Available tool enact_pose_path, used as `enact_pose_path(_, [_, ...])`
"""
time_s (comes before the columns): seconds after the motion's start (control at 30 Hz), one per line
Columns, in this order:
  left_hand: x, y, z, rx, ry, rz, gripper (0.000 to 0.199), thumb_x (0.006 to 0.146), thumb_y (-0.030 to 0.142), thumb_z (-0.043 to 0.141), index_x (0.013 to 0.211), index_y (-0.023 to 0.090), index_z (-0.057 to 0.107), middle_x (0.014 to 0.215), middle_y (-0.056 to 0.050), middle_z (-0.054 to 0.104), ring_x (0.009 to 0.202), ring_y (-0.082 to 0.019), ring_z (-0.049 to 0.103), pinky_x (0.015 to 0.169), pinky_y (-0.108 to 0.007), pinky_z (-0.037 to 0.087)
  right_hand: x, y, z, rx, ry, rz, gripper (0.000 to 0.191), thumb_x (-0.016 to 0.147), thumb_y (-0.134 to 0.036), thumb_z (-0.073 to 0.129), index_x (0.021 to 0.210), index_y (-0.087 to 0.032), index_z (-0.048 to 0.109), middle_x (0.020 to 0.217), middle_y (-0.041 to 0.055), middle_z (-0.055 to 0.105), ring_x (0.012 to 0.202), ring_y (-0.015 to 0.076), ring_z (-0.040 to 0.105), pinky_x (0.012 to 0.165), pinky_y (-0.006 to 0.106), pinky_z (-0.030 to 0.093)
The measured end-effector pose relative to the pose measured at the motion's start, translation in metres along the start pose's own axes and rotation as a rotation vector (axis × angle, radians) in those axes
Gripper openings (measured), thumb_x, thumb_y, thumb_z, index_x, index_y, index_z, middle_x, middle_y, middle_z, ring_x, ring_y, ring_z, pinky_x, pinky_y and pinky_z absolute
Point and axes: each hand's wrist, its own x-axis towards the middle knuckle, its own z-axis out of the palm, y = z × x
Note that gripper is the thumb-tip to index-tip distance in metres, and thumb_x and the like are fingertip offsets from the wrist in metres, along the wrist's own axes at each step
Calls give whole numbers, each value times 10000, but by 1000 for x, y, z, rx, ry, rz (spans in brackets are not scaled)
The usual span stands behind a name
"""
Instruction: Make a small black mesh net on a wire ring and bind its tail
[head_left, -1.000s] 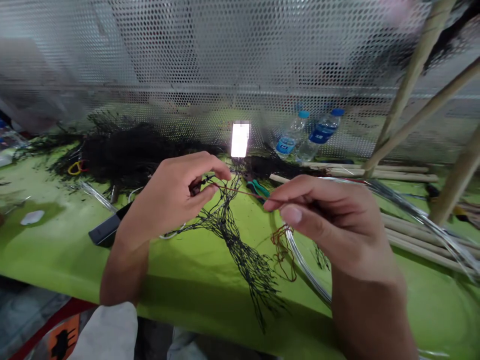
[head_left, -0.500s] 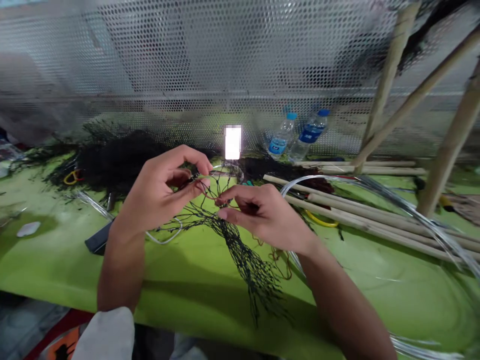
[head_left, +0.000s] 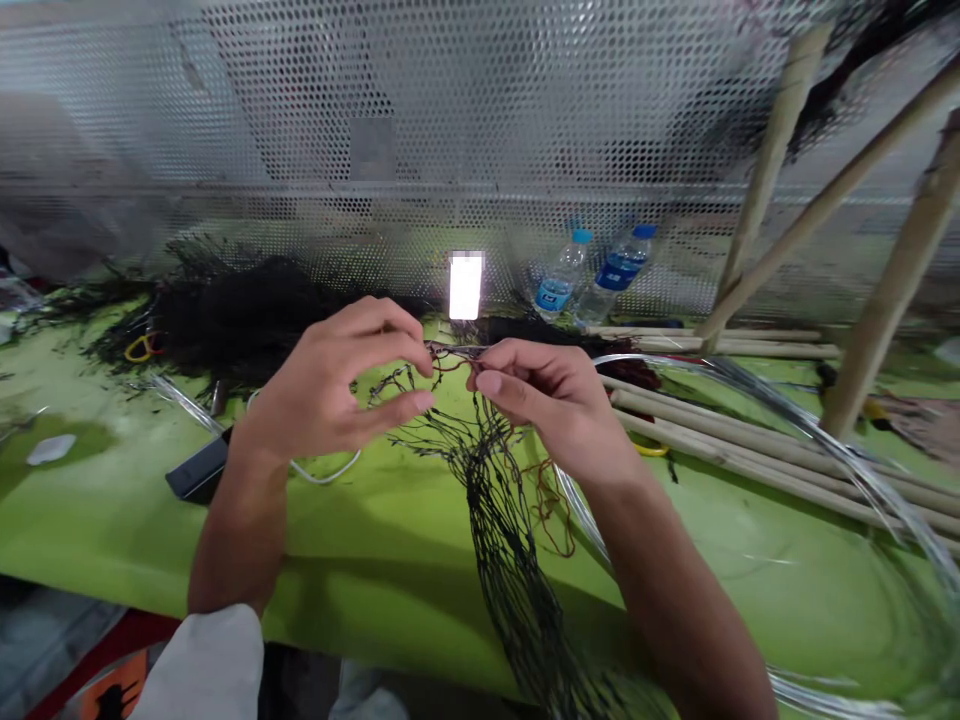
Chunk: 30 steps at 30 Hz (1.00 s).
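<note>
A black knotted net (head_left: 499,520) hangs from between my hands and spreads down over the green table (head_left: 360,570). My right hand (head_left: 551,400) pinches the net's upper edge and a thin reddish-brown cord between thumb and fingers. Loose coils of the reddish-brown cord (head_left: 553,520) trail below that hand. My left hand (head_left: 322,385) is to the left of the pinch, thumb and forefinger apart, its fingertips close to the stretched cord and the top loops. Whether its forefinger touches the cord is unclear.
Behind stand a lit phone (head_left: 466,287) and two water bottles (head_left: 555,290). Bamboo poles (head_left: 720,455) and clear tubing (head_left: 795,420) lie at right; upright poles (head_left: 772,180) rise there. A black net heap (head_left: 240,310) and a dark box (head_left: 199,470) are at left.
My right hand has moved right and slightly up with the net edge. My left thumb and forefinger have parted from their pinch. The net now hangs lower, toward the table's front edge.
</note>
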Motion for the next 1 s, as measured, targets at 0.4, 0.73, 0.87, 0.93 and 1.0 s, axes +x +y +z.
enact_pose_path(0.4, [6,1,23,6,-134,-74,118,957,240,713,845,211,735,1435,-90,554,1400,-321,507,1166,-548,380,-1,1,-20,70,36,56,192,955,-341,765,841,-197,709,651,-41,458,543,70,334,503,273,193])
enact_pose_path(0.73, [3,-10,3,-372,-172,-42,65,968,222,709,907,203,703,1400,-83,597,1342,-206,608,1191,-353,466,5,12,-22,114,47,115,183,916,-319,743,810,-185,676,643,-41,500,539,67,345,508,265,183])
enact_pose_path(0.87, [3,-8,3,-355,-237,-46,114,948,306,774,933,209,716,1340,-73,644,1280,-208,634,1106,-329,511,3,12,-21,64,-5,91,201,934,-335,735,820,-182,672,675,-34,533,550,72,371,493,256,206])
enact_pose_path(0.93, [3,-7,3,-370,-246,-77,130,972,328,742,976,206,698,1300,-79,660,1199,-199,665,1018,-309,556,3,12,-20,57,-43,73,200,942,-338,736,831,-181,679,694,-29,553,555,75,386,498,257,225])
enact_pose_path(1.0, [4,-7,6,-404,-228,-105,106,1020,281,652,1093,207,669,1263,-84,678,1085,-167,697,917,-276,589,3,12,-19,68,-97,54,205,950,-340,743,837,-181,685,697,-29,550,568,80,394,515,260,241])
